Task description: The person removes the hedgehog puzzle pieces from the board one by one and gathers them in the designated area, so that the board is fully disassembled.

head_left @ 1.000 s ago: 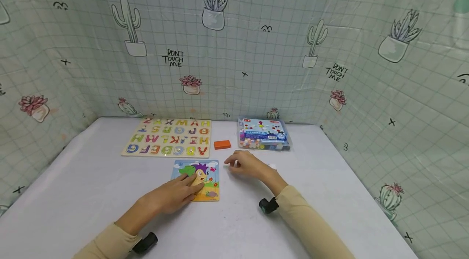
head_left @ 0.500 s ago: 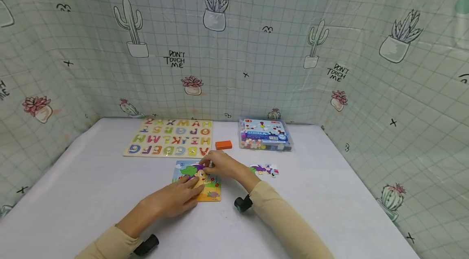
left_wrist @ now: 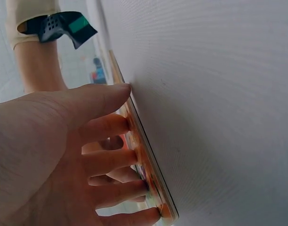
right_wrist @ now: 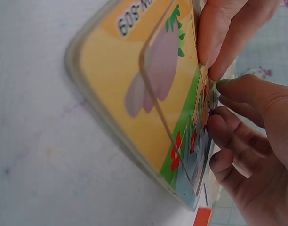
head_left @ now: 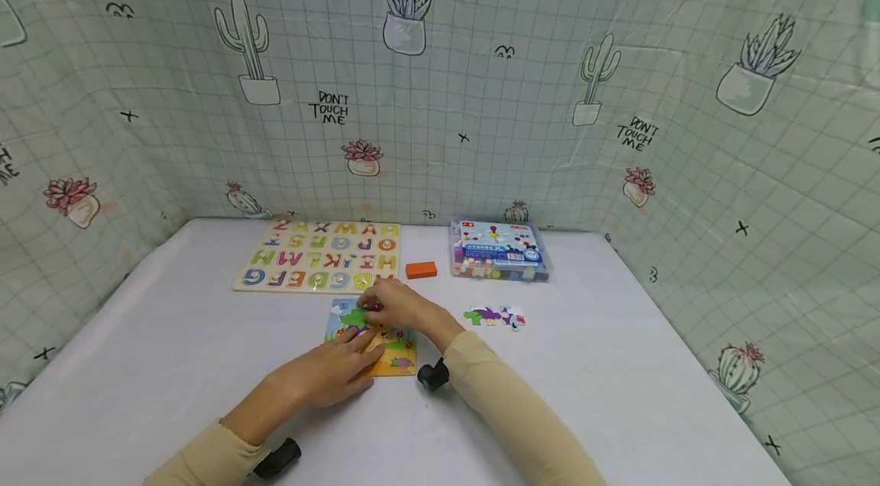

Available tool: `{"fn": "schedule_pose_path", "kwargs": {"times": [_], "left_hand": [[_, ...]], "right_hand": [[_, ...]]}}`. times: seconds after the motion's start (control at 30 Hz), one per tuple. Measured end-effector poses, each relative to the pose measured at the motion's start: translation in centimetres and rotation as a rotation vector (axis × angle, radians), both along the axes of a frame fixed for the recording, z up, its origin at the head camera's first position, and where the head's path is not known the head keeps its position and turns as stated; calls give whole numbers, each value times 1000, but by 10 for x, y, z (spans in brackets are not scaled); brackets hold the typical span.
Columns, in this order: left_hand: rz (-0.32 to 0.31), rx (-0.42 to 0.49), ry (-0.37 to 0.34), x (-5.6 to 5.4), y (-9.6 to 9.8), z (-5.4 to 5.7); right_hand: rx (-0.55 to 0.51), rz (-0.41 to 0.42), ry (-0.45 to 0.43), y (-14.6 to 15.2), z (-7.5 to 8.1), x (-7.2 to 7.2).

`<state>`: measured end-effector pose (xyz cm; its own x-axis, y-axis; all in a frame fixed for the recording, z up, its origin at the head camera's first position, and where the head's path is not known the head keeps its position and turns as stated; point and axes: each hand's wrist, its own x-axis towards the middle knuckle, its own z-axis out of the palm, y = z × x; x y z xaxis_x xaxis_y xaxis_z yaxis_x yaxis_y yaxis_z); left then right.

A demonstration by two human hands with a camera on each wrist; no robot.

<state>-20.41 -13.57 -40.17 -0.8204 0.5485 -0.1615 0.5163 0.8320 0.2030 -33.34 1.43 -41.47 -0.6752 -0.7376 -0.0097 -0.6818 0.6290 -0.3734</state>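
A square hedgehog jigsaw puzzle (head_left: 403,364) in a shallow tray lies on the white table in the head view. My left hand (head_left: 337,370) rests on its lower left part, fingers extended across the picture. In the left wrist view, fingertips of the left hand (left_wrist: 87,150) meet the puzzle's edge and top. My right hand (head_left: 397,306) is over the upper middle of the puzzle, covering the hedgehog's head. Seen from the right wrist, the right hand (right_wrist: 271,136) has its thumb and curled fingers pinched at the surface, on a puzzle piece mostly hidden by them.
Several loose puzzle pieces (head_left: 486,314) lie to the right of the puzzle. Behind it are a wooden alphabet board (head_left: 316,257), an orange block (head_left: 421,270) and a clear plastic box (head_left: 500,251) of colourful parts. A patterned curtain (head_left: 440,89) encloses the table's back and sides.
My right hand has moved left from beside the puzzle to above its upper middle, uncovering the loose pieces on the right. The left hand has stayed resting on the puzzle.
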Motion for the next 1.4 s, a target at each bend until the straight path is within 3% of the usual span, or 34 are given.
{"fn": "schedule_pose_path", "kwargs": {"times": [0.27,0.63,1.07,1.4], "left_hand": [[-12,14,8,0,-1,1],[-25,2,21,0,0,0],[-88,-12,112,-5,1,1],[-37,-16,48,-3,1,-1]], "right_hand": [[-12,-8,-5,-6,1,-2],[-1,-93,-17,-12,0,0],[-54,-125,-19,-13,4,-2],[-57,-111,-30,-13,3,1]]}}
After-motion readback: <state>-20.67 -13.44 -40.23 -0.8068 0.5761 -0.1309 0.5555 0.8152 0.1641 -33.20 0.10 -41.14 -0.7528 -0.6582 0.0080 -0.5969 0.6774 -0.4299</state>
